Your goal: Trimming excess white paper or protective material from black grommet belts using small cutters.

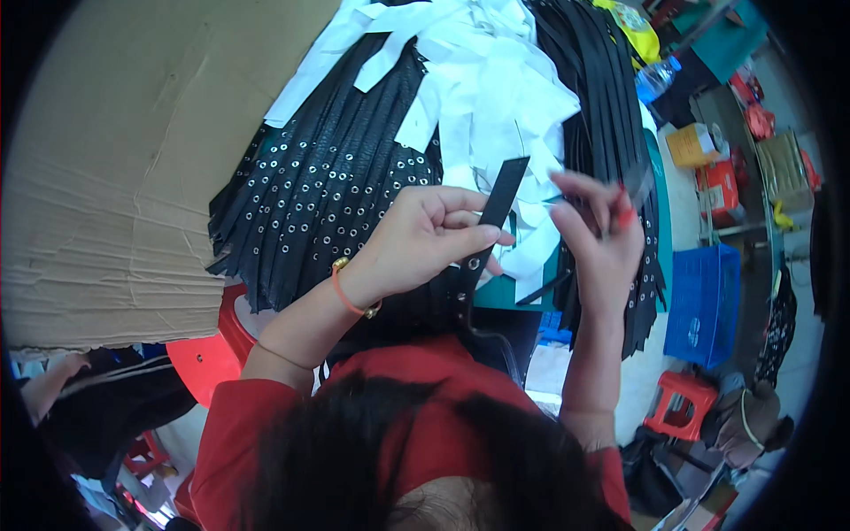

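My left hand (429,232) pinches a black belt (505,190) between thumb and fingers. Its flat, square-cut end points up and away, and metal eyelets run along the part below my thumb, which hangs toward my lap. To the right, apart from the belt, is my right hand (602,243), raised with thumb and forefinger apart. Blurred against its fingers is a small tool with red grips (625,215) and a greyish blade, apparently small scissors. Left of my hands fans a pile of black belts with eyelets (323,195). White strips (505,97) lie across the pile.
Brown cardboard (115,177) covers the left side. More black belts (593,80) hang along the right table edge. Beyond are a water bottle (657,80), a blue crate (702,305) and a red stool (680,405). Another person's arm (53,385) shows at lower left.
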A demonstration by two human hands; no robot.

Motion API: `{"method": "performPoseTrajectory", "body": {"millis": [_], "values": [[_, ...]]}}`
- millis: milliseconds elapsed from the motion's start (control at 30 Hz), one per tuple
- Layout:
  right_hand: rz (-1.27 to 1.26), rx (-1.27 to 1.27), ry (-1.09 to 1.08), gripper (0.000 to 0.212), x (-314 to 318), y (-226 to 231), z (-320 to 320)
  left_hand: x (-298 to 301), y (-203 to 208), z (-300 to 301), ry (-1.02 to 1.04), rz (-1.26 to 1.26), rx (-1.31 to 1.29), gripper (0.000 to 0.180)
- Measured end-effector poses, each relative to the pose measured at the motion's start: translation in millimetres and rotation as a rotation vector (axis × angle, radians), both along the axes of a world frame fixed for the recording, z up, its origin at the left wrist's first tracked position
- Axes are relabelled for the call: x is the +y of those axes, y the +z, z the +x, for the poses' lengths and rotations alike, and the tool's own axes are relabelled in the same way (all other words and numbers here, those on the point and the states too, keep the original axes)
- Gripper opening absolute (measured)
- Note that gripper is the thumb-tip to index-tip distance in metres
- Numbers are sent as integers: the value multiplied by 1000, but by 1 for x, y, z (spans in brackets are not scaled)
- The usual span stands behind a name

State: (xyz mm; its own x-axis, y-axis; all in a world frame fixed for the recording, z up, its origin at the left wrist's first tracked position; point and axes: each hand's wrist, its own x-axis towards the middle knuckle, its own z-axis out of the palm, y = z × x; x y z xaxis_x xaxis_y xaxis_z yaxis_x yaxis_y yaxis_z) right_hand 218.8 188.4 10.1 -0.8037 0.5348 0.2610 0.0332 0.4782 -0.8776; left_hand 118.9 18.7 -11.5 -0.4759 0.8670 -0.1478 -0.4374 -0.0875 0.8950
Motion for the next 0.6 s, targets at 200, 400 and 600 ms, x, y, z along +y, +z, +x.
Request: {"method": "performPoseTrajectory", "body": {"millis": [200,400,600], "values": [[-317,-22,223,41,6,6,-32,-7,-8,11,34,-5,-16,38],[-196,31,433,41,-4,5,-34,2,-7,1,-12,77,-7,32],[20,82,453,35,-11,8,-30,12,-18,2,-14,22,104,21]]}}
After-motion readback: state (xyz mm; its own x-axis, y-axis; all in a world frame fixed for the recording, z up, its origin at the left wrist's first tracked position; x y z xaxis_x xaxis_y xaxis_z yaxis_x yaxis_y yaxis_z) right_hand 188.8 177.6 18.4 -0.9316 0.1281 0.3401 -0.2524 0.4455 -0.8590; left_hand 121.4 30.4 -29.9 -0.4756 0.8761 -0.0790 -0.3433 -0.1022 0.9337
